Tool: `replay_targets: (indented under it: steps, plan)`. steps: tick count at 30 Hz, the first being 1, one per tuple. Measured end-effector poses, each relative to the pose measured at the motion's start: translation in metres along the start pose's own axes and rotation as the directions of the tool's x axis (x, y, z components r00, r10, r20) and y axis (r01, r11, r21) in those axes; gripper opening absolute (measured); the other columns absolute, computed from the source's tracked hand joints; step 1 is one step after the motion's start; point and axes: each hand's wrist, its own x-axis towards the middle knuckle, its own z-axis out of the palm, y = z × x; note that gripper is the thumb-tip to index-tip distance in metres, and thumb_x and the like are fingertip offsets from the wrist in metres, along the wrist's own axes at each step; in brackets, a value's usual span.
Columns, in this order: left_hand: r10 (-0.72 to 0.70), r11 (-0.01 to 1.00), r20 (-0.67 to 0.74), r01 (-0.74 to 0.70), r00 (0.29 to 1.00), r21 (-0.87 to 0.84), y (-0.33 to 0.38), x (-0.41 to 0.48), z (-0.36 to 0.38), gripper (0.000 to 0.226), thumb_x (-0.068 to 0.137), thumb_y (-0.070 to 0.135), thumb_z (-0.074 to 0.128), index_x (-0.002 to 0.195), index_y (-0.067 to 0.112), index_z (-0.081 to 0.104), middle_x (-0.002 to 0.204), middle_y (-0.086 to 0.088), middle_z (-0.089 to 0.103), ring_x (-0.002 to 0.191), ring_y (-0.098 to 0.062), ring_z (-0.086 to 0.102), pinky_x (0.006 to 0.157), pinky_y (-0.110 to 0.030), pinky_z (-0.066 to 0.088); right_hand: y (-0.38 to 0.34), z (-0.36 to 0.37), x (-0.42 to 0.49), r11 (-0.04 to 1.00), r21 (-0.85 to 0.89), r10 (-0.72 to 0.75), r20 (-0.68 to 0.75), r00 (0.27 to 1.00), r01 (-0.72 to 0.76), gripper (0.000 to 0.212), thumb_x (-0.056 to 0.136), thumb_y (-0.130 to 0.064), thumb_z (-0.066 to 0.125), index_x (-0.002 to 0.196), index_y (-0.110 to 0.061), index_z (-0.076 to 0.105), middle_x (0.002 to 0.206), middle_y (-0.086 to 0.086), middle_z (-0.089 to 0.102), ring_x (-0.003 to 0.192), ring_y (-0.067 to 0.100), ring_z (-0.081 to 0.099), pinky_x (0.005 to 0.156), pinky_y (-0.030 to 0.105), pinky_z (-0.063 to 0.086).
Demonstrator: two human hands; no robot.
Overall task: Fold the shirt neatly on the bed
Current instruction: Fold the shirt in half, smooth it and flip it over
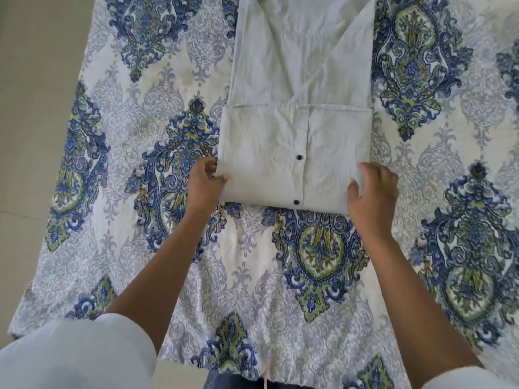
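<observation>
Holds a pale shirt (pixel 280 66) by its near fold, flat on the patterned bed (pixel 252 262). Stretches from 12 o'clock down to the centre of view, both sides folded inward, near end doubled over into a broad band with the hem line running across its far edge. Shows two dark buttons (pixel 300 156) on that band, one above the other, just right of its middle. Pinches the band's 9 o'clock edge in the left hand (pixel 203 183), fingers curled onto the cloth, thumb on top. Takes the band's 3 o'clock edge, close to the near corner, in the right hand (pixel 370 197): grip closed on the cloth, thumb lying on top, fingers wrapped over the edge. Keeps the band between the two grips, touching both, near edge resting on the bed. Shows a white sleeve (pixel 78 355) at 7 o'clock and pale floor (pixel 33 108) at 9 o'clock beside the bed.
</observation>
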Motion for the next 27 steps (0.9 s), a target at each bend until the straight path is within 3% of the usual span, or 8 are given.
replay_targets:
  steps: [2,5,10,13,15,18,21,27]
  plan:
    - [0.006,1.0,-0.029,-0.005,1.0,0.019,0.015,0.013,0.002,0.034,0.089,0.02,0.059,0.121,0.01,0.052,0.102,0.002,0.052,0.092,-0.016,0.051,0.076,-0.026,0.039,-0.005,0.008,0.021,0.999,0.016,-0.036,0.045,0.998,0.035,0.036,0.088,-0.011,0.054,0.123,-0.002,0.051,0.126,0.017,0.05,0.119,0.035,0.042,0.095,0.044,0.039]
    - [0.016,0.997,-0.016,-0.015,1.0,0.071,0.047,0.049,0.006,0.03,0.091,0.027,0.056,0.115,0.008,0.054,0.096,0.001,0.053,0.085,-0.016,0.05,0.074,-0.026,0.04,-0.01,0.017,0.062,0.996,0.006,0.083,0.055,0.995,-0.083,0.037,0.091,-0.014,0.051,0.127,-0.005,0.046,0.133,0.019,0.043,0.123,0.036,0.036,0.098,0.045,0.038]
    - [0.052,0.989,0.047,-0.058,0.998,0.138,0.08,0.1,0.018,0.01,0.088,0.016,0.058,0.094,0.008,0.057,0.081,-0.001,0.055,0.081,-0.019,0.051,0.064,-0.026,0.04,-0.019,0.025,0.118,0.956,0.108,0.265,0.075,0.961,-0.272,0.031,0.093,-0.014,0.05,0.124,-0.011,0.048,0.129,0.016,0.046,0.118,0.032,0.045,0.082,0.033,0.04]
    - [0.143,0.983,-0.001,-0.142,0.99,0.117,0.088,0.112,0.021,0.002,0.087,0.014,0.059,0.087,0.013,0.058,0.069,0.007,0.051,0.069,-0.01,0.048,0.05,-0.009,0.035,-0.013,0.027,0.131,0.873,0.301,0.396,0.022,0.918,-0.384,0.022,0.091,-0.004,0.048,0.111,-0.007,0.055,0.12,0.011,0.058,0.108,0.026,0.056,0.074,0.024,0.037]
    - [0.199,0.972,0.003,-0.198,0.98,0.128,0.092,0.117,0.024,0.004,0.087,0.015,0.059,0.089,0.012,0.061,0.074,0.004,0.055,0.072,-0.011,0.049,0.053,-0.009,0.035,-0.007,0.03,0.131,0.851,0.356,0.406,0.016,0.914,-0.385,0.018,0.09,-0.003,0.05,0.106,-0.007,0.057,0.117,0.011,0.061,0.107,0.026,0.058,0.076,0.025,0.041]
    - [0.18,0.953,0.033,-0.182,0.983,0.242,0.088,0.121,0.031,0.013,0.088,0.018,0.058,0.095,0.008,0.062,0.089,-0.005,0.06,0.083,-0.017,0.051,0.062,-0.024,0.037,0.0,0.035,0.128,0.86,0.375,0.361,0.032,0.932,-0.346,0.018,0.091,-0.009,0.052,0.107,-0.01,0.058,0.118,0.01,0.06,0.109,0.025,0.057,0.085,0.025,0.043]
    - [0.176,0.941,-0.086,-0.142,0.981,0.309,0.077,0.111,0.037,0.013,0.087,0.011,0.051,0.094,0.004,0.061,0.098,-0.012,0.064,0.085,-0.025,0.056,0.066,-0.029,0.038,-0.003,0.036,0.123,0.884,0.371,0.299,0.016,0.954,-0.283,0.025,0.093,-0.01,0.048,0.117,-0.013,0.056,0.128,0.007,0.055,0.116,0.02,0.051,0.085,0.015,0.033]
    - [0.214,0.957,-0.133,-0.181,0.968,0.228,0.058,0.105,0.038,0.014,0.09,0.009,0.05,0.098,0.001,0.059,0.106,-0.014,0.057,0.093,-0.027,0.054,0.071,-0.023,0.034,-0.005,0.04,0.124,0.887,0.359,0.305,0.015,0.952,-0.29,0.032,0.094,-0.008,0.045,0.121,-0.02,0.058,0.126,0.013,0.05,0.1,0.02,0.054,0.079,0.009,0.033]
